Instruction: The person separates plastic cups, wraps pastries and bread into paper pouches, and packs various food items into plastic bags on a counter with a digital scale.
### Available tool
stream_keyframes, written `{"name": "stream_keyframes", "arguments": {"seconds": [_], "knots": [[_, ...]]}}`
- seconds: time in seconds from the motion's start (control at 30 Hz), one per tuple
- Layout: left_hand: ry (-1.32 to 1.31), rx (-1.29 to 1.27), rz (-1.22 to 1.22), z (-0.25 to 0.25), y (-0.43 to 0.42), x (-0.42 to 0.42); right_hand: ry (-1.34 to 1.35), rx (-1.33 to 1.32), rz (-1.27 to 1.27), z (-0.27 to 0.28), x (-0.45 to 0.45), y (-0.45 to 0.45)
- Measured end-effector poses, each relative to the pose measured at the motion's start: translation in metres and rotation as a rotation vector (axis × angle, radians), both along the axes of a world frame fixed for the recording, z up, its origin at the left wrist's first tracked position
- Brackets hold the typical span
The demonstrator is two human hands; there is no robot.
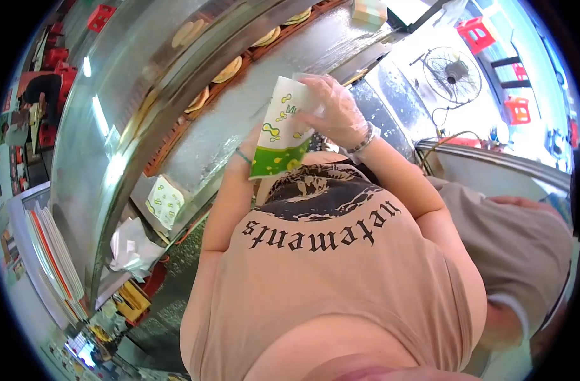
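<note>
A white and green printed paper bag (280, 130) is held up in front of my chest. My right hand (333, 109), in a clear plastic glove, grips its upper right side, and a bracelet circles that wrist. My left hand (254, 138) is mostly behind the bag with its fingers hidden, and a teal band is on the wrist. Beyond the hands lies a wet-looking metal counter (201, 143).
Flat round breads (228, 70) sit along a brown rack behind curved glass (106, 120). Printed paper (165, 202) and crumpled white plastic (132, 247) lie at left. A fan (452, 73) and red stools (477, 35) are upper right. Another person (506, 247) is close on the right.
</note>
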State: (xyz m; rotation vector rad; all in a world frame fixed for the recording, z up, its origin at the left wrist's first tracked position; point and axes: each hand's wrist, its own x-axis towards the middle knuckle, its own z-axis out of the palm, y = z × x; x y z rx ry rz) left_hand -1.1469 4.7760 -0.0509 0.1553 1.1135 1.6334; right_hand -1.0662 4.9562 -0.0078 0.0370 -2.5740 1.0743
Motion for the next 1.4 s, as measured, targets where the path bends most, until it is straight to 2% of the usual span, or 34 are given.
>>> {"name": "stream_keyframes", "arguments": {"seconds": [0.13, 0.33, 0.4, 0.53, 0.6, 0.63, 0.7, 0.8, 0.83, 0.9, 0.93, 1.0, 1.03, 1.1, 1.23, 1.3, 1.4], "knots": [[-0.066, 0.002, 0.152, 0.011, 0.041, 0.013, 0.053, -0.031, 0.123, 0.002, 0.006, 0.053], [-0.196, 0.126, 0.385, 0.019, 0.064, 0.031, -0.064, -0.167, 0.148, 0.002, -0.005, 0.076], [-0.229, 0.144, 0.421, 0.021, 0.061, 0.032, -0.140, -0.103, 0.121, -0.002, -0.011, 0.073], [-0.275, 0.174, 0.472, 0.019, 0.049, 0.027, -0.156, -0.136, 0.085, -0.001, -0.022, 0.063], [-0.299, 0.185, 0.485, 0.021, 0.045, 0.026, -0.168, -0.199, 0.099, -0.002, -0.024, 0.062], [-0.302, 0.185, 0.489, 0.026, 0.043, 0.029, -0.128, -0.134, 0.153, 0.000, -0.024, 0.063], [-0.124, 0.184, 0.491, 0.040, 0.042, 0.031, -0.078, -0.066, 0.210, 0.007, -0.027, 0.060], [-0.049, 0.079, 0.445, -0.003, 0.030, 0.027, -0.108, -0.084, 0.193, 0.016, -0.021, 0.051], [-0.049, 0.080, 0.445, -0.016, 0.027, 0.027, -0.028, -0.042, 0.202, 0.015, -0.021, 0.048], [0.277, -0.048, 0.454, -0.015, 0.028, 0.027, 0.052, -0.001, 0.210, 0.014, -0.020, 0.045], [0.278, -0.047, 0.454, -0.012, 0.029, 0.028, 0.106, 0.010, 0.212, 0.013, -0.019, 0.045], [-0.121, -0.015, 0.589, 0.033, 0.043, 0.031, 0.161, 0.026, 0.213, 0.013, -0.020, 0.047], [-0.122, -0.014, 0.589, 0.024, 0.041, 0.030, 0.184, 0.044, 0.222, 0.013, -0.020, 0.049], [0.106, -0.074, 0.418, 0.002, 0.036, 0.029, 0.206, 0.062, 0.229, 0.011, -0.020, 0.052], [0.049, -0.082, 0.450, 0.016, 0.044, 0.035, 0.244, 0.066, 0.258, 0.005, -0.018, 0.055], [-0.087, -0.008, 0.515, 0.034, 0.049, 0.039, 0.258, 0.068, 0.253, 0.006, -0.018, 0.054], [0.057, 0.032, 0.484, 0.013, 0.048, 0.036, 0.353, 0.107, 0.224, 0.012, -0.017, 0.057]]}}
